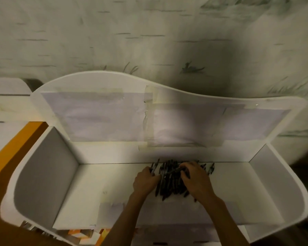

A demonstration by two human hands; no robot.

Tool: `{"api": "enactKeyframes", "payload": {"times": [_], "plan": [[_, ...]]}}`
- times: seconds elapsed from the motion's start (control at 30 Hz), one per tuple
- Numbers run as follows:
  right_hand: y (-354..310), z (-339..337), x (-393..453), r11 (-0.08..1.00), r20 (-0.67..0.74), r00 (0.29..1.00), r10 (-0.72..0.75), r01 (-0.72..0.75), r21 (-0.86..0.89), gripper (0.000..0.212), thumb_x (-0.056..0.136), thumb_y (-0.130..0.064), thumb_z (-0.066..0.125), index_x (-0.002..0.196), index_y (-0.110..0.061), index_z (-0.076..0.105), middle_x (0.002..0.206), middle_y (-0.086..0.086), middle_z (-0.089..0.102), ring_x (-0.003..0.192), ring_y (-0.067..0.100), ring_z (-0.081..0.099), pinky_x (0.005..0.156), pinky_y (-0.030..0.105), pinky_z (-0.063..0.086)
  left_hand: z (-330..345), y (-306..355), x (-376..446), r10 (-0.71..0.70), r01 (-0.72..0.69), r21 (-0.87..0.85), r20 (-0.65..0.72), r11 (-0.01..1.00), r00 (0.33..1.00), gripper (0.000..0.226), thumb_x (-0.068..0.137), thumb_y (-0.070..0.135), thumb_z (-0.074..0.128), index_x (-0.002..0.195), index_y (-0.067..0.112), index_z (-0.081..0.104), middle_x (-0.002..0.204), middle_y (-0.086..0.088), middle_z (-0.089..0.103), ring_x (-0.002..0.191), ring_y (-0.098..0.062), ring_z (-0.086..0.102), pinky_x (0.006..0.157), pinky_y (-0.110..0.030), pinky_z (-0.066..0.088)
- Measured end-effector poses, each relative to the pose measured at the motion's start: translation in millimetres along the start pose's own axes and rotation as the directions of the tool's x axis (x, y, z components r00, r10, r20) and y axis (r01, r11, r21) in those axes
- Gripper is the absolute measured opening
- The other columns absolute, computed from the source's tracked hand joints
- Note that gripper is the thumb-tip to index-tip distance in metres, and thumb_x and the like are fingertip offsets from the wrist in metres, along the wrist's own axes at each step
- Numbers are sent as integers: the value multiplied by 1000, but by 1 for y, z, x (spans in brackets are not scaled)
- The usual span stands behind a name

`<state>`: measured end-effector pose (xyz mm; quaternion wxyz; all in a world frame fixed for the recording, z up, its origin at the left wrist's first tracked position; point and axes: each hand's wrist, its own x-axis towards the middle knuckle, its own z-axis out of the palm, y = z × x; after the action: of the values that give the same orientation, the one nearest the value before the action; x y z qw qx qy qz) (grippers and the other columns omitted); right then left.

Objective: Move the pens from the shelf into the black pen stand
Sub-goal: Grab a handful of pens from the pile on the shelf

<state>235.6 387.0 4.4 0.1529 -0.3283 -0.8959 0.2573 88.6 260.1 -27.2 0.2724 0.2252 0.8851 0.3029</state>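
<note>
Dark plastic pens [172, 185] heaped on white shelf [114, 183], long axes running near-to-far; left hand [145, 181] and right hand [196, 181] curl around them either side.

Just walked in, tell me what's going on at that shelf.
A person is gathering a pile of dark pens lying on the white shelf, near its back wall. The left hand presses in against the pile's left side with a pen or two between its fingers, and the right hand curls over the top and right of the pile. The pens are all on the shelf; no black pen stand is in view.
</note>
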Motion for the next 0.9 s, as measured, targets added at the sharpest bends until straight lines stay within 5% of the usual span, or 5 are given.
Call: {"api": "enactKeyframes", "payload": {"times": [0.23,0.4,0.57,0.77,0.9], "plan": [[6,-7,-2,1000,-16,1000,-14,13,-26,21,96,-22,56,115,-22,66,117,-2,60,102,15,60,89,27,45,6,-2,0,33,-6,246,-107,969,994,29,78,38,63,96,14,60,99,-5,65,88,-23,63,73,-29,52],[5,-8,-1,999,-23,999,-26,26,-30,21,96,-21,57,114,-22,67,115,-2,61,99,15,61,89,28,46,0,-5,1,60,-1,374,-147,927,987,25,89,35,57,95,12,63,99,-3,65,89,-20,61,68,-24,42],[4,-7,0,999,-16,1000,-26,25,-42,21,96,-22,56,114,-24,66,115,-4,61,98,13,61,91,28,43,3,-12,3,-1,23,189,-114,982,993,29,97,42,44,95,16,58,90,-1,62,80,-19,58,69,-28,44],[6,-8,0,999,-9,999,-32,32,-31,20,96,-20,57,113,-21,67,114,-2,62,97,14,62,89,27,45,7,-6,2,49,-41,93,-90,995,995,20,98,26,41,111,13,50,102,-11,65,89,-30,63,79,-37,52],[7,-9,-1,999,-1,1000,-31,31,-23,20,96,-21,57,114,-22,67,115,-2,61,99,15,61,93,33,47,10,0,-1,112,-103,127,-73,987,991,31,101,45,44,106,15,51,102,-7,66,85,-25,61,72,-34,51]]}}
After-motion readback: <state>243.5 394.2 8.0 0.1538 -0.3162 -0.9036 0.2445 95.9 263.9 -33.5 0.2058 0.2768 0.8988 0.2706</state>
